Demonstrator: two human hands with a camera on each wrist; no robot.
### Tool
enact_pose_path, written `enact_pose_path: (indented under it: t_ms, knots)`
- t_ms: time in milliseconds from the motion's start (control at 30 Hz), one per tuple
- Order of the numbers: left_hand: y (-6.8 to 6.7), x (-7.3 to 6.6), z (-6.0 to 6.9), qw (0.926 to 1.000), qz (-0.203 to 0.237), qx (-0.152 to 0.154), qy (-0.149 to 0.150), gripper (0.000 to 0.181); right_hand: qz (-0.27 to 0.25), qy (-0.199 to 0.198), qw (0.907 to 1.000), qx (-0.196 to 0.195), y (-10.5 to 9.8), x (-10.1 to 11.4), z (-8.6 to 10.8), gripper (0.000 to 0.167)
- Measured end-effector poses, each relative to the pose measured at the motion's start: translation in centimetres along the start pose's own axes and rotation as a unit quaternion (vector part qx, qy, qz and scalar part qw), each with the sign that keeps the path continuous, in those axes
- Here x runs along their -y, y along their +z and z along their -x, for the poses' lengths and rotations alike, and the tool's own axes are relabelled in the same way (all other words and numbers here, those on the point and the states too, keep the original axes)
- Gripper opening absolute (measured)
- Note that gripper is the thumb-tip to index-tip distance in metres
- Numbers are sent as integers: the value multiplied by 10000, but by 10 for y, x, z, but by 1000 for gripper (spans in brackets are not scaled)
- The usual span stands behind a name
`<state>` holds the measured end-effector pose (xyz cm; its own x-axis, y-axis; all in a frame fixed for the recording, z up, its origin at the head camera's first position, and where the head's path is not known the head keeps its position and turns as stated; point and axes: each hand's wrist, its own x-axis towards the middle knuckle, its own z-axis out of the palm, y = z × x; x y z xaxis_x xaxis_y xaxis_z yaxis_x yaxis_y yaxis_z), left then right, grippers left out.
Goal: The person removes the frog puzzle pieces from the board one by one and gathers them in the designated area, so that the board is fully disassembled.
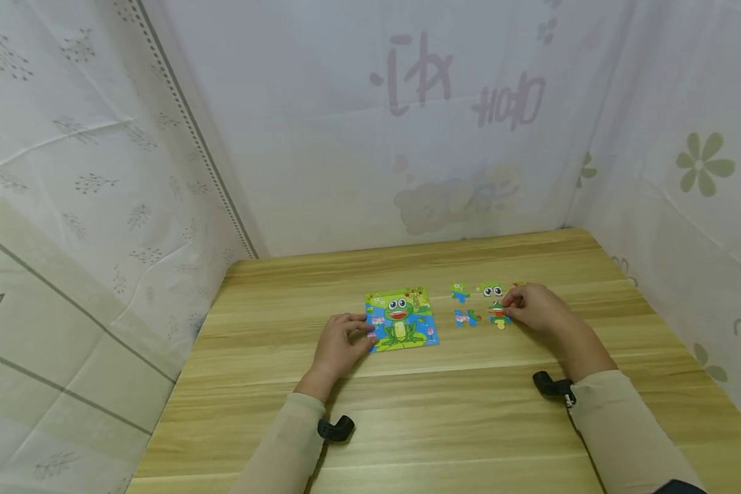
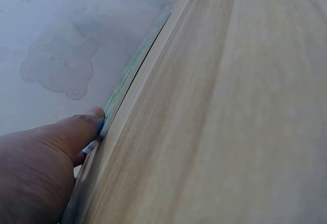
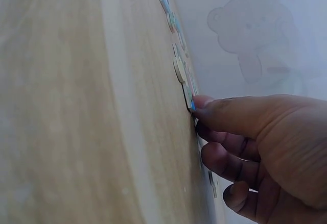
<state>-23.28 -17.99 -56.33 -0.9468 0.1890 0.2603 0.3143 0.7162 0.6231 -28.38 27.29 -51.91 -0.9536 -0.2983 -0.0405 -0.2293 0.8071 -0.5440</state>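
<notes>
A square frog picture board [image 1: 401, 321] lies flat on the table. At its left edge is my left hand [image 1: 339, 346], the thumb and fingers touching the border; the left wrist view shows the thumb [image 2: 84, 132] on the board's edge. To the right, my right hand [image 1: 540, 309] pinches a jigsaw piece [image 1: 500, 321] with the frog's mouth and belly. That piece [image 3: 186, 86] stays low at the tabletop, and the index fingertip is partly hidden behind the thumb.
Other jigsaw pieces lie around the held one: an eyes piece [image 1: 492, 291], a blue-green piece [image 1: 460, 293], a pink-and-blue piece [image 1: 466, 318] and one partly covered by the right hand [image 1: 519, 283]. The wooden table [image 1: 420, 425] meets printed curtains [image 1: 346, 137] behind and at both sides.
</notes>
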Motion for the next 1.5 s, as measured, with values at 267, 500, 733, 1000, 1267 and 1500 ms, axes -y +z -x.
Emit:
enact_pose_path:
  t_ms: [267,500,733,1000,1267,1500]
  knots:
    - [-1,-1,-1,10000,30,13,26,22,-49,7,10000,-35,-1,1,1,7]
    - [-1,-1,0,10000,33,16,17,22,-46,65,10000,-23,1,0,0,7]
    - [-1,0,1,10000,61,3,32,22,-100,74,9999,-120,1,1,1,11]
    - [-1,0,0,10000,52,35,23,22,-554,-137,9981,-237,3,27,-4,17]
    - [-1,-1,1,10000,52,61,15,23,-877,-187,9960,-7,18,54,-15,26]
    - [-1,0,1,10000,66,41,11,23,-827,-424,9955,174,32,73,-29,32]
